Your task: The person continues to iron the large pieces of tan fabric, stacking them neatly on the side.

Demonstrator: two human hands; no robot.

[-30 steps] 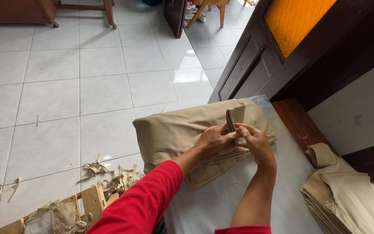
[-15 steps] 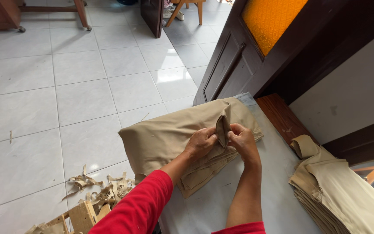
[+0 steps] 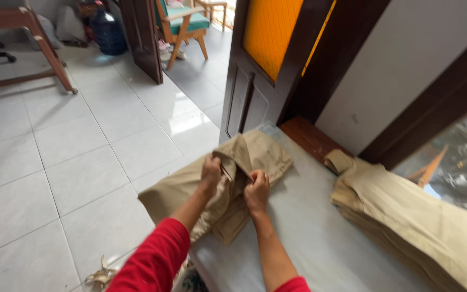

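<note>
A khaki garment (image 3: 190, 189) lies across the near end of a pale grey table top (image 3: 309, 238), hanging partly over its edge. My left hand (image 3: 210, 172) grips a raised fold of the cloth near its upper part. My right hand (image 3: 257, 191) grips the same fold just to the right, and the cloth bunches up between the two hands. Both arms wear red sleeves.
A stack of folded khaki garments (image 3: 422, 221) lies on the table at the right. A dark wooden door with an orange pane (image 3: 268, 59) stands behind the table. White tiled floor (image 3: 71, 162) spreads left, with scraps (image 3: 101, 276), a wooden chair (image 3: 182, 21) and a water jug (image 3: 108, 32).
The view has swung up and to the right. My hands have lifted the fold of the garment higher and pulled it more upright between them.
</note>
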